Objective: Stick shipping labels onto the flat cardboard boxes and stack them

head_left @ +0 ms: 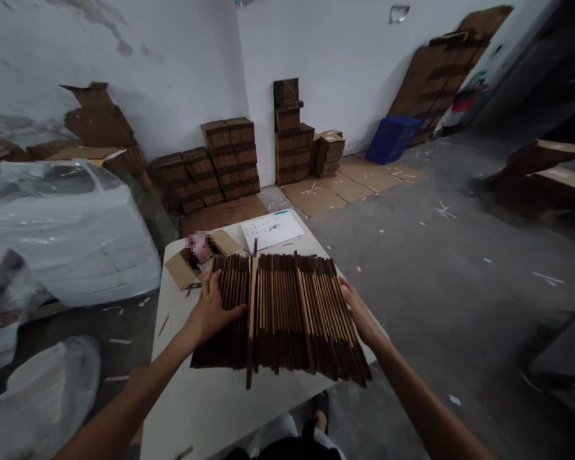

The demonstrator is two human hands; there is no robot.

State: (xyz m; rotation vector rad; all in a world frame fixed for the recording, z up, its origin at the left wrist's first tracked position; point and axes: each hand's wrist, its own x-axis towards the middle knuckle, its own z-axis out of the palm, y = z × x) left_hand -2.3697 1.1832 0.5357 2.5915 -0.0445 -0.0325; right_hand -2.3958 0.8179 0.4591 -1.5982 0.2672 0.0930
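both hands (211, 311) (359, 311) flat against, seemingly squeezing, upright cardboard stack (287, 313)

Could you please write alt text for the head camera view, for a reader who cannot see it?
A person's left hand and right hand press either side of a row of flattened cardboard pieces standing on edge on a white table. Behind lie a small open box and a printed sheet.

Both forearms are showing bare, no sleeves reaching into view, no watch, bands or gloves. Left grip (211, 313) and right grip (359, 313) are showing bare fingers, no rings visible. Low in frame, light grey shorts (278, 431) and a dark sandal (322, 409) are peeking out.
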